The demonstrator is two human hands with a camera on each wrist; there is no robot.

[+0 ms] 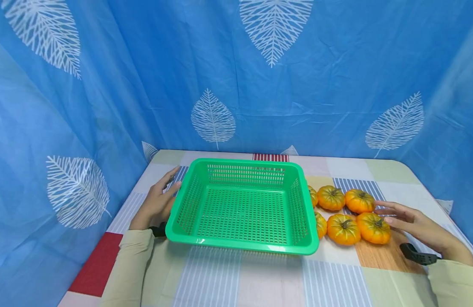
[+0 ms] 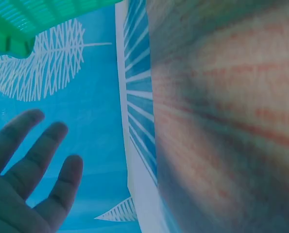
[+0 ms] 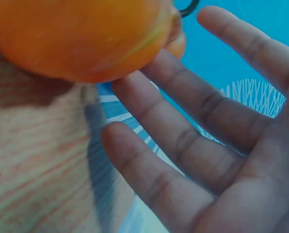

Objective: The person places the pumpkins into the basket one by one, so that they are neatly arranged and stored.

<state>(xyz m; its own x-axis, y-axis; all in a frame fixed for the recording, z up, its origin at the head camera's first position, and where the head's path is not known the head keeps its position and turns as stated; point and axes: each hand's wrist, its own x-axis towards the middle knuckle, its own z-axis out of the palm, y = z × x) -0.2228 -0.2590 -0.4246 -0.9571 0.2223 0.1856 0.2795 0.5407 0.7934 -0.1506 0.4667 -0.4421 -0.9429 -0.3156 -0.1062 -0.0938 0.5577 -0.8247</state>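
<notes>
A green plastic basket (image 1: 242,246) with slotted walls sits in the middle of the table. My left hand (image 1: 158,198) is just left of it with fingers loosely extended; in the left wrist view those fingers are apart from the basket's corner (image 2: 18,46). To the basket's right lie several small orange pumpkins (image 1: 344,229) in two rows, the leftmost ones partly hidden by the basket. My right hand (image 1: 416,224) is at the right end of the rows, its spread fingers next to the nearest pumpkin (image 3: 86,39). Whether the fingertips touch it I cannot tell.
A patchwork-patterned cloth (image 1: 271,281) covers the table. Blue curtains (image 1: 163,85) with white leaf prints hang behind and at both sides, close to the table's edges. Each wrist wears a black band (image 1: 418,256).
</notes>
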